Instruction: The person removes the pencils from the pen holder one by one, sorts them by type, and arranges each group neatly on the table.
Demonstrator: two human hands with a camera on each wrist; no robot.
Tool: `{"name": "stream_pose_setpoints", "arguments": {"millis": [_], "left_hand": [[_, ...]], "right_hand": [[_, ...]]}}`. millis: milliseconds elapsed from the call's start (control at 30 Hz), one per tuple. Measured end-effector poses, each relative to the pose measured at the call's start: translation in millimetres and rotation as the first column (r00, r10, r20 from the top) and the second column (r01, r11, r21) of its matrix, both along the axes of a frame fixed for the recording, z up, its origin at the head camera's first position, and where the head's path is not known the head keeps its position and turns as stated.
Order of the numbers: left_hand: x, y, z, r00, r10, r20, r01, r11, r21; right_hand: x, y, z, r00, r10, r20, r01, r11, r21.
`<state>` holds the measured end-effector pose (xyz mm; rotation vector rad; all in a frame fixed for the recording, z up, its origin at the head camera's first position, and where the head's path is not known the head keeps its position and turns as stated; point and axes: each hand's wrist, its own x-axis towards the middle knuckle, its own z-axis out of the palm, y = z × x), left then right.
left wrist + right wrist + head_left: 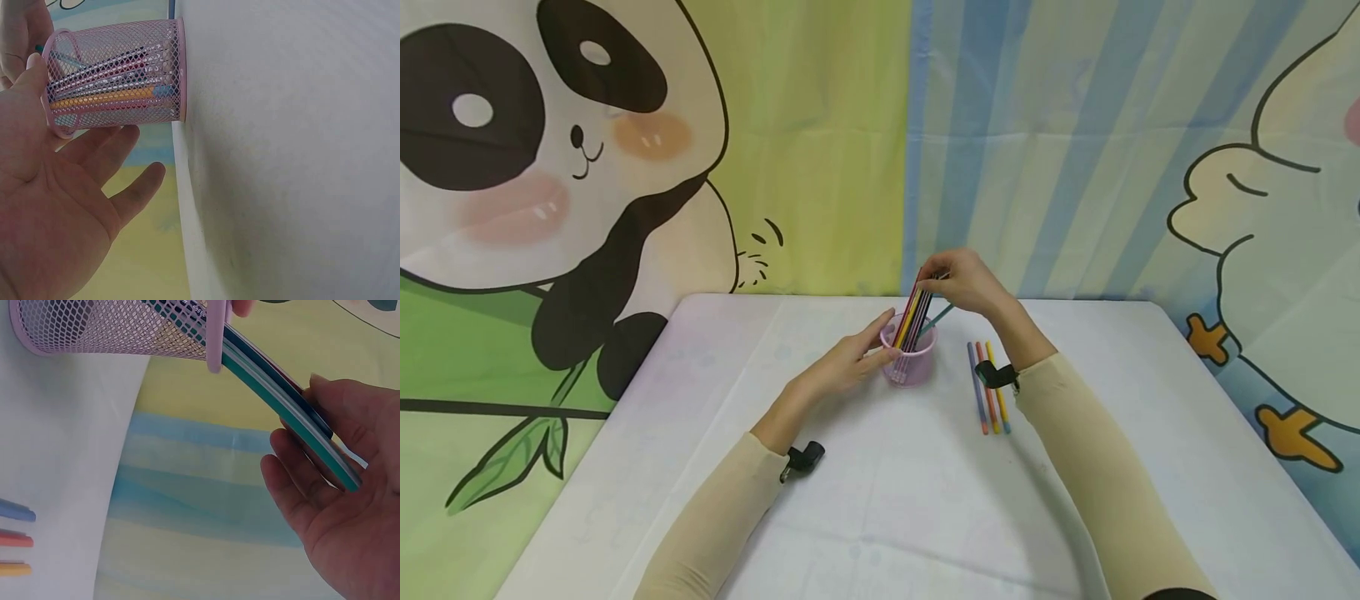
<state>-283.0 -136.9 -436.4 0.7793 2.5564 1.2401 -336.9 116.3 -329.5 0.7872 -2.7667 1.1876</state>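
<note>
No text, label or number is legible.

Pink mesh cup, multicoloured pencils, white table

Left hand, fingers straight, touches the pink mesh cup holding pencils, standing on the white counter.

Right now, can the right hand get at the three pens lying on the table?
Probably not yet: the right hand grips the pens in the pink mesh cup. The three loose pens lie uncovered beside its forearm.
</note>
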Motion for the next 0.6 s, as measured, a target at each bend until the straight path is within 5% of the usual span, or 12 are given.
{"name": "stream_pose_setpoints", "arguments": {"millis": [233, 600], "left_hand": [[0.1, 0.5, 0.8, 1.0, 0.008, -0.014, -0.008, 1.0, -0.005], [-1.7, 0.2, -1.0, 1.0, 0.017, 0.0, -0.017, 1.0, -0.007]], "right_hand": [[-2.3, -2.8, 0.7, 0.998, 0.018, -0.055, -0.013, 0.996, 0.092], [0.0, -6.0, 7.2, 1.0, 0.015, -0.001, -0.015, 0.991, 0.132]]}}
